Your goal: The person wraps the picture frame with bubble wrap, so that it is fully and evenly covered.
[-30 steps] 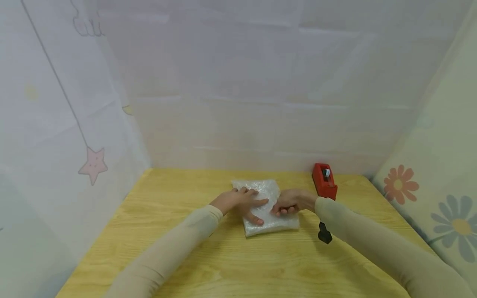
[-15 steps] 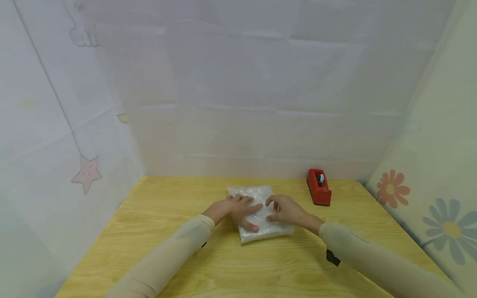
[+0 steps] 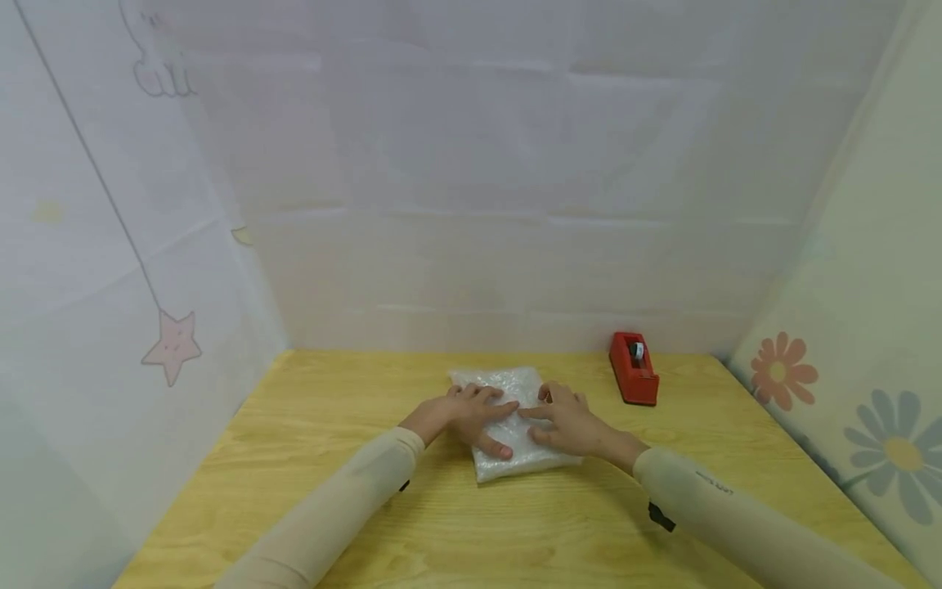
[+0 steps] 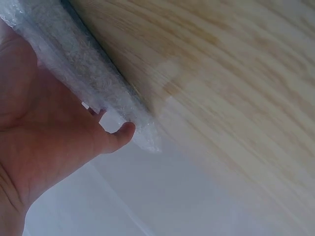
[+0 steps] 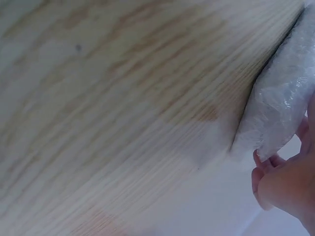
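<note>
A flat, roughly rectangular bundle of clear bubble wrap (image 3: 508, 378) lies on the wooden table; what it may contain is hidden. My left hand (image 3: 473, 417) rests on its left half with fingers spread. From the right, my right hand (image 3: 570, 421) touches the top of the bundle, its fingers parted and slightly bent. In the left wrist view the left hand (image 4: 49, 113) lies along the wrap (image 4: 93, 59). The right wrist view has the right hand (image 5: 288, 179) at the edge of the bubble wrap (image 5: 283, 98), fingertips partly hidden.
A red tape dispenser (image 3: 634, 370) with a roll in it stands at the back right of the wooden table (image 3: 353, 409). Pale cloth walls (image 3: 441, 270) printed with a star and flowers enclose the back and both sides.
My right hand, curled at the wrap's raised right edge a second ago, has come off it and now lies on top with fingers spread. The edge lies flat. The left hand stays put.
</note>
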`<action>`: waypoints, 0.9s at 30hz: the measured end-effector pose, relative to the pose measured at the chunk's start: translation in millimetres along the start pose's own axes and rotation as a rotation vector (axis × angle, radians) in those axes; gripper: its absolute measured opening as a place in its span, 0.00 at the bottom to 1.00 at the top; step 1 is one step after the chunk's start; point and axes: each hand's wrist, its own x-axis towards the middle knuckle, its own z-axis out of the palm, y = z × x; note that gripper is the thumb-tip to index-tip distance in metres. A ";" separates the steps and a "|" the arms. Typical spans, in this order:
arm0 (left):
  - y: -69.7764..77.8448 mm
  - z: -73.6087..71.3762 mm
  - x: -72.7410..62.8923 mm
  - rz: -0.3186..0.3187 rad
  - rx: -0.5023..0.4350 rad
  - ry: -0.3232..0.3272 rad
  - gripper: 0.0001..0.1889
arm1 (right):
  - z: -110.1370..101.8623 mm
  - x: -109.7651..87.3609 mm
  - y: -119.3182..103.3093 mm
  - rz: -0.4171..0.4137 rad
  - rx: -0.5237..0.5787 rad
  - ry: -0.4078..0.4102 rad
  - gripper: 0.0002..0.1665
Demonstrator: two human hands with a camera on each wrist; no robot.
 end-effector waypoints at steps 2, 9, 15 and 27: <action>0.0 -1.8 0.1 0.001 0.002 -0.005 0.55 | 0.2 -0.5 1.5 -0.027 -0.019 -0.009 0.23; 0.4 -3.9 -0.7 0.008 -0.020 -0.002 0.54 | 0.6 -0.4 5.0 -0.143 -0.100 -0.064 0.25; -4.8 2.4 2.7 0.003 -0.027 -0.008 0.56 | 9.7 -9.4 6.4 -0.151 -0.033 -0.132 0.31; -5.5 1.3 1.6 0.003 -0.040 -0.006 0.55 | 9.8 -20.1 4.5 -0.136 -0.036 -0.163 0.45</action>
